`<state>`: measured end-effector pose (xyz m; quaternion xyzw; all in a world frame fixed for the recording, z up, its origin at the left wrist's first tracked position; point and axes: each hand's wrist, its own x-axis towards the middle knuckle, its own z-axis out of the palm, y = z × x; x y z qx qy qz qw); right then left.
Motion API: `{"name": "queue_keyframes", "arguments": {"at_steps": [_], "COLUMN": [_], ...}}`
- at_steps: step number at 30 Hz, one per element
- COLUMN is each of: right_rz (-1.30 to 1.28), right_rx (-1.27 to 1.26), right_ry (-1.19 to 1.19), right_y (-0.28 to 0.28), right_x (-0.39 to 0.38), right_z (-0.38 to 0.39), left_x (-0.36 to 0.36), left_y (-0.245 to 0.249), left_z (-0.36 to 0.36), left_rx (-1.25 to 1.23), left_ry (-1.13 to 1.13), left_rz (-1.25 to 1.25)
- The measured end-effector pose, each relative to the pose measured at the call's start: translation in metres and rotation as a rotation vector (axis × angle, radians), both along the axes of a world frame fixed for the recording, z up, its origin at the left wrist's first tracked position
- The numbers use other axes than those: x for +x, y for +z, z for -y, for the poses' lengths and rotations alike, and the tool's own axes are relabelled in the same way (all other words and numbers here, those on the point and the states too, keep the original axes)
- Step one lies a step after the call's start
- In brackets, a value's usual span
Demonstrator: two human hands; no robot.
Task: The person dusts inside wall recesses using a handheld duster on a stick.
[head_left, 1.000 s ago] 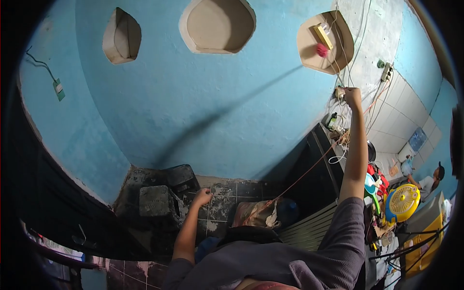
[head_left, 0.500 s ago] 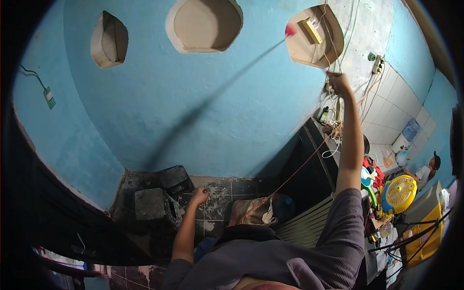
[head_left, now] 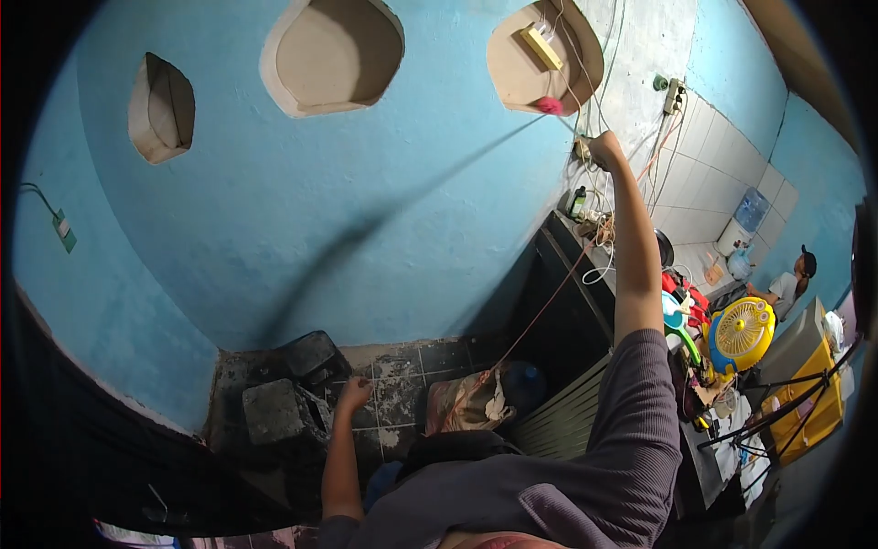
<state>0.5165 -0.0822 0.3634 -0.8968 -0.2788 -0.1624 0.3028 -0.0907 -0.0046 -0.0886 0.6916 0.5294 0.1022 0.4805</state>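
Note:
My right hand [head_left: 604, 150] is raised on an outstretched arm, its fingers closed round a thin stick. A soft-looking red head [head_left: 549, 106] on the stick's far end is at the lower rim of the right-hand wall niche [head_left: 508, 64]. Inside that niche are a yellow power strip [head_left: 541, 46] and hanging cables. Low on the left, my left hand [head_left: 355, 393] hangs with its fingers curled, and nothing shows in it. Behind it on the floor stand dark blocky objects [head_left: 274, 412].
Two more niches, a middle one [head_left: 334, 55] and a left one [head_left: 161, 110], are cut in the blue wall [head_left: 366, 183]. At right are tangled cables, a bottle [head_left: 576, 201], a yellow fan [head_left: 742, 334] and a seated person [head_left: 788, 288]. A sack [head_left: 457, 403] sits on the floor.
The red head has gone from the niche's left edge down to its lower rim. The whole view has shifted, with the wall now further left. My left hand stays low, fingers curled.

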Motion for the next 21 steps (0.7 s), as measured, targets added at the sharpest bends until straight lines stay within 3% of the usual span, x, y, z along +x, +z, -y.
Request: {"name": "queue_keyframes", "arguments": {"at_steps": [1,2,4,6,8,11,12,14,15,16,18,19,20,21], "right_rz": [-0.143,-0.222,-0.237,-0.109,-0.236,-0.191,-0.181,-0.097,0.324,0.417,0.083,0.004,0.096,-0.029], "right_rx": [-0.017,0.162,0.177,0.014,0.039,0.057,0.173,0.171,0.057,0.183,-0.054,-0.019,0.029,0.16], "right_ry": [0.08,0.222,0.2,0.04,0.129,0.218,0.334,0.21,0.127,0.061,0.024,0.134,0.228,0.369], "right_y": [0.011,0.026,0.044,0.048,0.044,0.068,0.069,0.058,0.041,0.02,0.006,0.002,0.003,0.013], "right_x": [-0.004,-0.027,-0.021,-0.009,-0.002,-0.052,-0.057,-0.011,0.024,0.035,0.015,0.004,-0.006,-0.026], "right_z": [0.003,0.017,0.02,0.016,0.017,0.04,0.047,0.027,0.016,0.008,-0.001,-0.002,-0.002,0.008], "left_x": [-0.001,0.0,-0.002,-0.006,-0.006,-0.004,-0.005,-0.008,-0.008,-0.006,-0.01,-0.013,-0.012,-0.012], "left_y": [-0.008,-0.012,-0.015,-0.013,-0.011,-0.007,-0.01,-0.021,-0.021,-0.02,-0.02,-0.019,-0.017,-0.017], "left_z": [-0.001,-0.003,-0.004,-0.001,0.002,0.008,0.007,0.009,0.011,0.012,0.015,0.017,0.015,0.012], "left_rx": [0.038,0.073,0.033,-0.006,0.052,0.031,0.029,0.062,0.054,0.039,0.025,0.047,0.073,0.076], "left_ry": [-0.028,-0.053,-0.045,-0.042,-0.039,-0.051,-0.047,-0.067,-0.073,-0.025,0.024,-0.011,-0.041,-0.031], "left_rz": [-0.044,-0.087,-0.077,-0.073,-0.046,-0.071,-0.071,-0.05,-0.057,-0.038,-0.017,-0.026,-0.027,-0.019]}}
